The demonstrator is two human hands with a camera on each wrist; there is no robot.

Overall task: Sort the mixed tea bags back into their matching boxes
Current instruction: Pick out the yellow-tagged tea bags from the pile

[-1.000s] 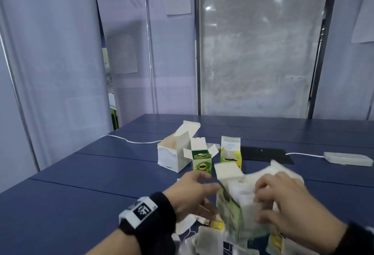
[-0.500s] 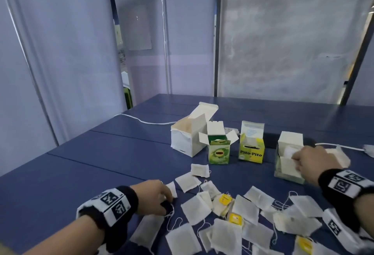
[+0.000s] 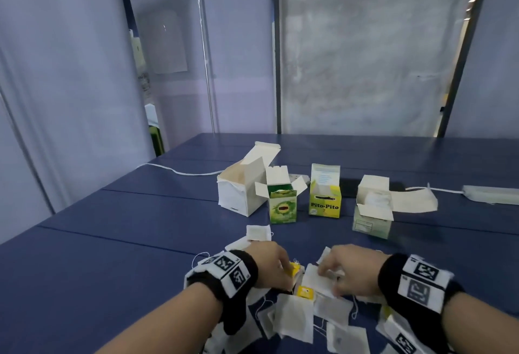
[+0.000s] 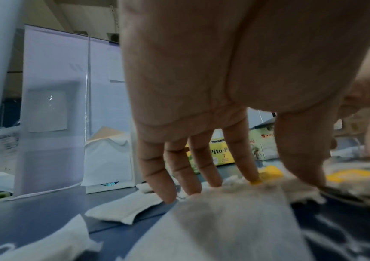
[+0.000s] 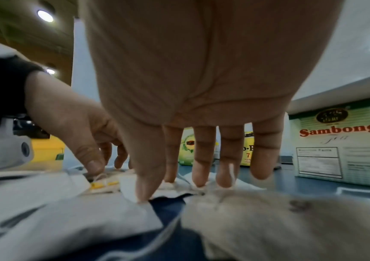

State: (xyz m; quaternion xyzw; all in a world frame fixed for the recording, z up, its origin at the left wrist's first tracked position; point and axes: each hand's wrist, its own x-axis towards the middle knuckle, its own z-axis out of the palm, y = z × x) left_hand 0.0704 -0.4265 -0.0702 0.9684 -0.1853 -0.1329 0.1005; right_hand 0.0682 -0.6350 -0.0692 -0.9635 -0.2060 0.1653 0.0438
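Fingers of the left hand reach down, loosely spread, onto the tea bags heaped on the bench in front of the Pito-Pito box; the right hand does likewise, tips touching paper, gripping nothing clearly. Best to pinch one bag by its yellow tag, freeing the string before lifting. Right of the Pito-Pito box, another box reads "Sambong".

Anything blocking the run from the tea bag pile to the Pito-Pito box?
Nothing visible. Bare blue table lies between the tea bag pile and the Pito-Pito box. Its top is open; the green box stands beside it, not in front.
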